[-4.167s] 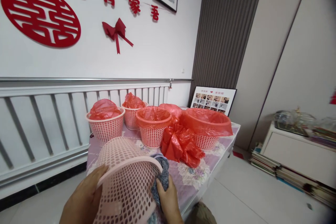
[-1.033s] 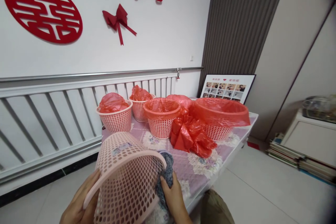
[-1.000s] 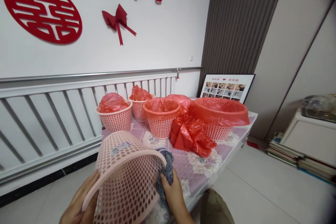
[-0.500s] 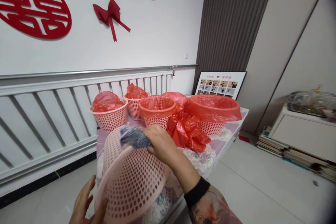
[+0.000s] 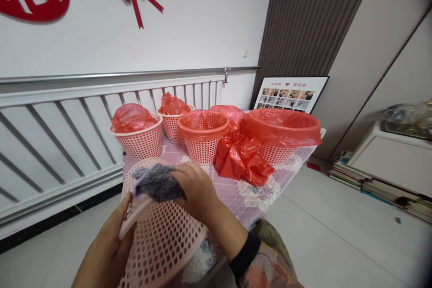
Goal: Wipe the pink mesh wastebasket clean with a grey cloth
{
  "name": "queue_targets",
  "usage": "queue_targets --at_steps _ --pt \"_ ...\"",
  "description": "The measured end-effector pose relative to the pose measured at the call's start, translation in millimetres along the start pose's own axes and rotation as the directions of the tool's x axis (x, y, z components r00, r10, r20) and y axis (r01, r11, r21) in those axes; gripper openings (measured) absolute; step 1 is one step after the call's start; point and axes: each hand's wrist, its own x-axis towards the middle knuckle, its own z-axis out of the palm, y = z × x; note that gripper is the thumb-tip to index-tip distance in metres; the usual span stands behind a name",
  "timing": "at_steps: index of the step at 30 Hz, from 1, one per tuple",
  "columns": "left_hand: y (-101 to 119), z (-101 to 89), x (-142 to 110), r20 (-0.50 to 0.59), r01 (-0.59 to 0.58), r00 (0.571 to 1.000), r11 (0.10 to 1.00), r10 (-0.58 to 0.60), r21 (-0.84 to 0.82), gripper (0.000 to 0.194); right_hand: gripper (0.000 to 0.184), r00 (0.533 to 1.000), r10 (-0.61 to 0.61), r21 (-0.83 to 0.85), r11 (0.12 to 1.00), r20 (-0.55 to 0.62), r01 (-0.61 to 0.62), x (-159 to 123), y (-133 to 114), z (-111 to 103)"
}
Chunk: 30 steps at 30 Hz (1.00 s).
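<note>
A pale pink plastic basket (image 5: 165, 238) with round holes lies tilted at the near end of the table, its mouth toward me. My left hand (image 5: 113, 238) grips its rim at the left, fingers outside and thumb within. A grey cloth (image 5: 158, 183) is bunched in my right hand (image 5: 195, 189), which presses it against the upper rim. Just beyond, a roll of red plastic bags (image 5: 238, 155) lies loosely unrolled on the table.
On the flowered tablecloth (image 5: 259, 193) stand several pink baskets holding red bags, among them a lined basket (image 5: 202, 148) and a wider one (image 5: 283, 139). A radiator (image 5: 67, 139) runs along the left. Behind leans a photo board (image 5: 290, 92); a white cabinet (image 5: 394, 153) is at right.
My left hand has moved up and taken hold of the basket's rim. The cloth in my right hand has slid left along the rim. My view has tipped downward.
</note>
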Motion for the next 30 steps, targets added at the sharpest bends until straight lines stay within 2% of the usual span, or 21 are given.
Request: queue_targets --at_steps 3,6,8,10,13,15,17,20,22,25,27,30 --pt "0 -1.3 -1 0.022 -0.013 1.0 1.0 0.013 -0.008 0.065 0.036 0.977 0.126 0.051 0.992 -0.17 -0.119 -26 23 11" --pt "-4 -1.6 -2 0.037 -0.039 0.999 0.999 0.04 -0.007 0.061 0.028 0.905 0.341 0.075 0.94 -0.254 -0.333 -62 40 24" --pt "-7 -1.0 -3 0.039 -0.05 0.998 0.999 0.05 -0.011 0.059 0.025 0.807 0.521 0.118 0.852 -0.279 -0.51 -90 47 37" --pt "-9 -0.4 -4 0.047 -0.05 0.998 0.998 0.051 -0.022 0.058 0.03 0.677 0.687 0.186 0.725 -0.266 -0.663 -118 48 51" --pt "-12 -1.0 -6 0.044 -0.021 0.999 0.998 0.023 -0.051 0.058 0.038 0.495 0.848 0.291 0.53 -0.189 -0.797 -153 39 71" --pt "-14 -2.9 -7 0.036 0.02 0.999 0.997 -0.017 -0.072 0.06 0.038 0.423 0.898 0.35 0.439 -0.124 -0.828 -168 29 80" --pt "-16 -5.8 -9 0.032 0.058 0.998 0.994 -0.055 -0.095 0.061 0.038 0.394 0.916 0.399 0.391 -0.079 -0.829 -173 21 83" --pt "-19 -9.9 -17 0.013 0.082 0.997 0.987 -0.081 -0.14 0.06 0.036 0.425 0.903 0.452 0.409 -0.071 -0.793 -165 15 79" --pt "-23 -10.7 -25 -0.012 0.123 0.992 0.977 -0.127 -0.176 0.062 0.034 0.472 0.877 0.469 0.453 -0.084 -0.758 -152 17 70" --pt "-36 -7.2 -39 -0.01 0.256 0.964 0.944 -0.264 -0.209 0.067 0.028 0.559 0.823 0.435 0.544 -0.107 -0.717 -123 26 46" --pt "-48 -2.5 -47 0.017 0.31 0.949 0.921 -0.315 -0.237 0.07 0.024 0.661 0.736 0.361 0.661 -0.142 -0.658 -100 34 25" --pt "-55 4.0 -51 0.074 0.316 0.949 0.909 -0.307 -0.272 0.073 0.026 0.88 0.454 0.182 0.885 -0.138 -0.428 -60 38 -7"
